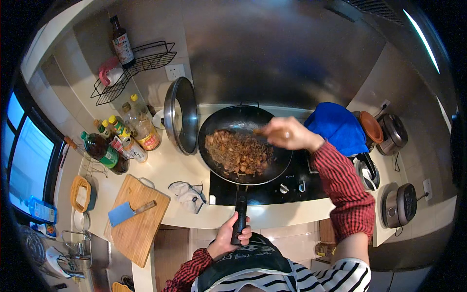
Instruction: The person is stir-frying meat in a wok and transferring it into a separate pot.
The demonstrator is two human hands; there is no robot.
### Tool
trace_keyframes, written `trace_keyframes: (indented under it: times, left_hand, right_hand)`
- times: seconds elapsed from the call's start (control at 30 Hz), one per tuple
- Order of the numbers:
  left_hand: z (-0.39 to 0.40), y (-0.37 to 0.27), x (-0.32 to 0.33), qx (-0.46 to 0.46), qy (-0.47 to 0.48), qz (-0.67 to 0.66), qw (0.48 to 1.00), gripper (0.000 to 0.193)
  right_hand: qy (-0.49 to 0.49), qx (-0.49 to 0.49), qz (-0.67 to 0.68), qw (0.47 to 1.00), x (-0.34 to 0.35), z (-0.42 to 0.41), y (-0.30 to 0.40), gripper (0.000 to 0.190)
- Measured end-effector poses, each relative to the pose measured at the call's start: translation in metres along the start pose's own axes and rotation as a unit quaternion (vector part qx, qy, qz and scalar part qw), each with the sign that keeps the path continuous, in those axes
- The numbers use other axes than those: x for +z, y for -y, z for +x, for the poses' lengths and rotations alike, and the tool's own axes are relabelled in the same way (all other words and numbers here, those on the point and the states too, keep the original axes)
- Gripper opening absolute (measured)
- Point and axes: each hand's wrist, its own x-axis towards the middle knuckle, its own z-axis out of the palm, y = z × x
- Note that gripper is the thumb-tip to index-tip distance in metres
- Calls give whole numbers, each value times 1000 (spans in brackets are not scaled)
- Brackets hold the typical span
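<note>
A black wok (pixel 237 116) with a long handle stands on the black glass gas hob (pixel 262 199). Browned, chopped food (pixel 239 151) lies in its middle and left part. My left hand (pixel 235 231) is wrapped around the wok's black handle at the near side. Over the wok's right rim, my right hand (pixel 286 133) grips a brown wooden utensil handle (pixel 259 132); the hand is somewhat blurred, and the utensil's far end cannot be made out. A domed steel lid with a glass centre (pixel 192 124) stands on edge just left of the wok.
Left on the counter are a cleaver (pixel 121 214) on a wooden cutting board (pixel 142 233), a crumpled cloth (pixel 189 196) and a soda bottle (pixel 102 155) among several others. A blue cloth (pixel 337 127) covers something right of the wok. A rice cooker (pixel 396 208) stands far right.
</note>
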Motion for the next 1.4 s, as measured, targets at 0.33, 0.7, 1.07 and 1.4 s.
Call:
trace_keyframes:
  times: [0.33, 0.7, 1.07, 1.4]
  left_hand:
    - [-2, -5, -11, 8, 48, -20, 999, 41]
    - [-2, -5, -12, 12, 24, -42, 999, 41]
    - [-2, -9, -10, 1, 20, -14, 1000, 41]
    - [-4, -10, -10, 17, 20, -14, 1000, 41]
  right_hand:
    - [226, -14, -143, 963, -43, -40, 170, 24]
    - [-175, 258, -80, 947, -30, -43, 84, 16]
    - [-392, 298, 385, 781, 34, -82, -95, 16]
    - [98, -52, -119, 987, -18, -69, 97, 18]
